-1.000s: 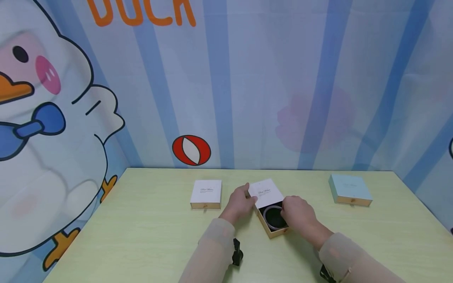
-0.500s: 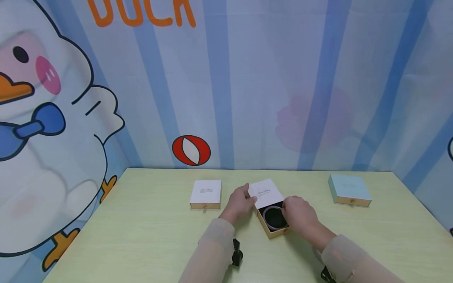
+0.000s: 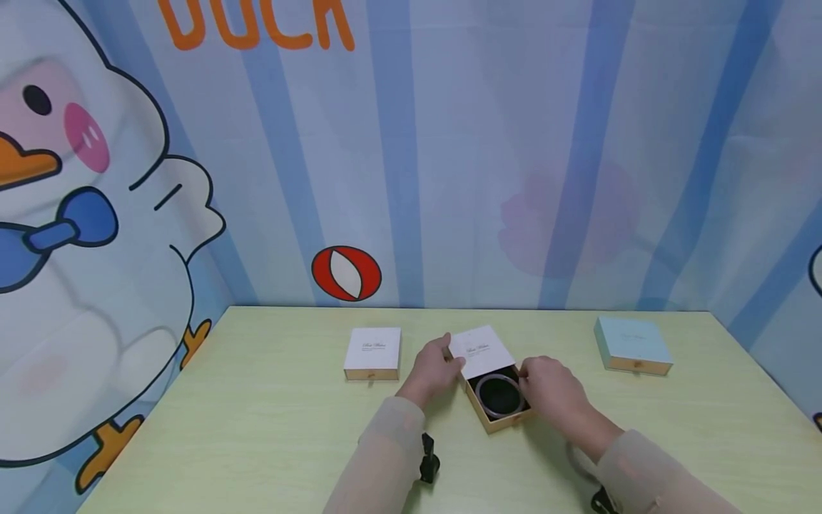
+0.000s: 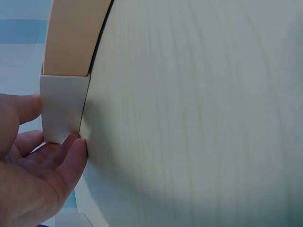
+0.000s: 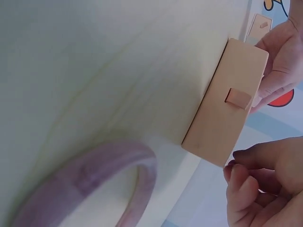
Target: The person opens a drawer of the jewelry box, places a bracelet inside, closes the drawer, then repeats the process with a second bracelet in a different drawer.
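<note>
A white gift box [image 3: 483, 350] with a tan drawer [image 3: 493, 426] stands at an angle mid-table, its drawer pulled partly out toward me. In the drawer a greyish-lilac bangle [image 3: 480, 397] lies flat around a black round pad. My left hand [image 3: 433, 368] grips the box's white sleeve [image 4: 64, 104] from the left, thumb and fingers on opposite faces. My right hand [image 3: 552, 389] is at the drawer's right rim, fingers curled. In the right wrist view, thumb and index tips nearly meet at the box corner; I cannot tell whether they pinch anything.
Another closed white box [image 3: 372, 350] stands to the left, and a light blue box [image 3: 632, 343] to the right. A purple bangle [image 5: 85, 175] hangs on my right wrist. A cartoon-printed curtain [image 3: 449, 143] rises behind the pale wooden table [image 3: 257, 428].
My right hand has shifted slightly right, from over the bangle's edge to the drawer's rim, showing more of the bangle. The left hand and the box have stayed put.
</note>
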The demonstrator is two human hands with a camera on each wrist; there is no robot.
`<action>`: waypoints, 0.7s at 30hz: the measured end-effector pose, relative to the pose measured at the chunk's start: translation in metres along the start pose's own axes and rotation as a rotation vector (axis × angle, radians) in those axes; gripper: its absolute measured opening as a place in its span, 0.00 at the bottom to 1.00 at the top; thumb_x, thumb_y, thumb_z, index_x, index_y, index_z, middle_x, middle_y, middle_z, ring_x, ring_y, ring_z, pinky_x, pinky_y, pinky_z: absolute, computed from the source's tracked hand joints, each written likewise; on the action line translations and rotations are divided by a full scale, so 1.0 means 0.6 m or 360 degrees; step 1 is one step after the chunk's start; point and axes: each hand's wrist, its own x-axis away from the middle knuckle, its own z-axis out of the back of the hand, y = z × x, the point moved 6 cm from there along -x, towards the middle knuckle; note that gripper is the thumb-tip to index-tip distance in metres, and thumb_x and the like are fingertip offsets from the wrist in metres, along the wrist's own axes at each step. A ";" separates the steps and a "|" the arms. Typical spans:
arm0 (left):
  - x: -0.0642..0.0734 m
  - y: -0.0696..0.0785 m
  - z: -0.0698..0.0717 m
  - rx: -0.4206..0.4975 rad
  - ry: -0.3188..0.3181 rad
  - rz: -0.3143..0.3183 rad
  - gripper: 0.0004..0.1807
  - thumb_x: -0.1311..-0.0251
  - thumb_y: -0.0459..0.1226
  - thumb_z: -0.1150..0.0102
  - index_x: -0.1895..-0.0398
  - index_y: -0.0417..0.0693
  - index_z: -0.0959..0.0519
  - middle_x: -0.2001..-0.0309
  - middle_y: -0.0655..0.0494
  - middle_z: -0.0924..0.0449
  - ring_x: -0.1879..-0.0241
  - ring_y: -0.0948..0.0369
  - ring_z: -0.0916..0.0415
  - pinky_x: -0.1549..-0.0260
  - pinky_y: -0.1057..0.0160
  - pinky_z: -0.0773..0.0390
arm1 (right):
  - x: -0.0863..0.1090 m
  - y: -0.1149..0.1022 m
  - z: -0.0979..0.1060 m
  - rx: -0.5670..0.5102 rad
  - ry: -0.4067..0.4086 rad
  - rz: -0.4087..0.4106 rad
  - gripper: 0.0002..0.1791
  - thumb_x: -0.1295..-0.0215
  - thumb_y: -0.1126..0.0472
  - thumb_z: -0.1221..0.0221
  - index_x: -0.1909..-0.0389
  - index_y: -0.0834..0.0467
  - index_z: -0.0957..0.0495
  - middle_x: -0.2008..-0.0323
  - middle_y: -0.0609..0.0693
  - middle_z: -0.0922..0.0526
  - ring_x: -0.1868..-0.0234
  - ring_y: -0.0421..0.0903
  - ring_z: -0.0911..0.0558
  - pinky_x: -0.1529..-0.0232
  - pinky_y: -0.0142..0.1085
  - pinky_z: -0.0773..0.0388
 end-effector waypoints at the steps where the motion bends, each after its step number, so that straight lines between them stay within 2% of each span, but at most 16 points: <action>1: 0.000 0.000 0.000 -0.0002 0.0001 -0.0003 0.32 0.34 0.37 0.48 0.30 0.36 0.44 0.35 0.38 0.34 0.33 0.47 0.39 0.38 0.50 0.33 | 0.001 0.001 0.002 -0.0001 0.0003 0.0005 0.05 0.41 0.66 0.41 0.70 0.64 0.18 0.72 0.54 0.18 0.72 0.45 0.22 0.75 0.38 0.23; 9: 0.001 0.001 -0.001 -0.0007 0.0010 0.0014 0.32 0.34 0.38 0.48 0.29 0.37 0.43 0.33 0.39 0.36 0.32 0.47 0.41 0.36 0.50 0.35 | 0.009 0.013 0.008 -0.0058 -0.0042 -0.0046 0.08 0.42 0.68 0.42 0.66 0.68 0.18 0.67 0.60 0.15 0.67 0.53 0.17 0.67 0.44 0.19; 12: 0.001 0.000 -0.001 -0.0004 0.0010 0.0021 0.32 0.34 0.38 0.48 0.29 0.37 0.44 0.34 0.40 0.36 0.32 0.48 0.41 0.36 0.51 0.34 | 0.013 0.018 0.008 -0.0106 -0.0079 -0.0067 0.09 0.41 0.67 0.42 0.65 0.69 0.18 0.66 0.60 0.15 0.67 0.52 0.17 0.66 0.44 0.19; 16: -0.001 -0.002 -0.002 -0.0019 0.0006 0.0026 0.32 0.33 0.38 0.49 0.29 0.38 0.44 0.35 0.39 0.34 0.34 0.48 0.38 0.38 0.51 0.32 | 0.021 0.025 0.010 -0.0219 -0.0114 -0.0124 0.09 0.41 0.67 0.43 0.65 0.70 0.19 0.68 0.59 0.16 0.69 0.48 0.20 0.68 0.42 0.20; 21: -0.001 -0.002 -0.002 -0.0022 0.0013 0.0026 0.32 0.33 0.38 0.49 0.29 0.39 0.44 0.38 0.39 0.31 0.34 0.48 0.37 0.39 0.51 0.31 | 0.037 0.040 0.014 -0.0438 -0.0081 -0.0234 0.09 0.41 0.64 0.43 0.67 0.68 0.20 0.72 0.54 0.18 0.72 0.45 0.23 0.72 0.39 0.23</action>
